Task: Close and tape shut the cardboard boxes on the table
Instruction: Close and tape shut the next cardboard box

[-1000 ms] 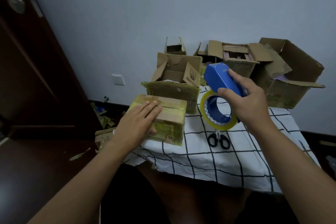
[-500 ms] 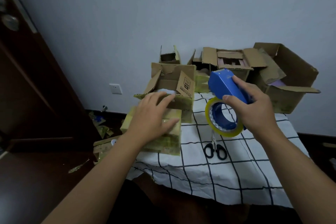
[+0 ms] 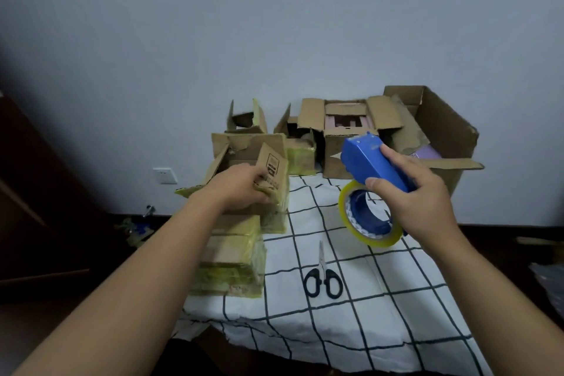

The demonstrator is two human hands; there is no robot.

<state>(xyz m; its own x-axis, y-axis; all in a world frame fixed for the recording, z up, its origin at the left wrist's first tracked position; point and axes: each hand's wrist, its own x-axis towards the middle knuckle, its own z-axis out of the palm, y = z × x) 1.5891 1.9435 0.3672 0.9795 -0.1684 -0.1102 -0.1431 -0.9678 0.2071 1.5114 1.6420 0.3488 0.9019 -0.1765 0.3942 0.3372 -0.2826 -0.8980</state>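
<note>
A closed box (image 3: 232, 256) wrapped in yellowish tape sits at the table's front left corner. Behind it stands an open box (image 3: 244, 149) with raised flaps; my left hand (image 3: 241, 189) grips its front right flap (image 3: 273, 168). My right hand (image 3: 418, 195) holds a blue tape dispenser (image 3: 370, 162) in the air over the table, its yellow-edged tape roll (image 3: 369, 217) hanging below. More open boxes stand at the back: a small one (image 3: 245, 119), a medium one (image 3: 348, 131) and a large one (image 3: 439, 134).
Black-handled scissors (image 3: 322, 275) lie on the white checked tablecloth (image 3: 351, 314) in front of me. A grey wall with a socket (image 3: 164, 175) is behind the table. A dark wooden door (image 3: 36, 192) stands at left, with scraps on the dark floor (image 3: 134, 229).
My left hand left the top of the taped box and moved back to the open box's flap. My right hand with the dispenser stayed in about the same place. The view tilted down.
</note>
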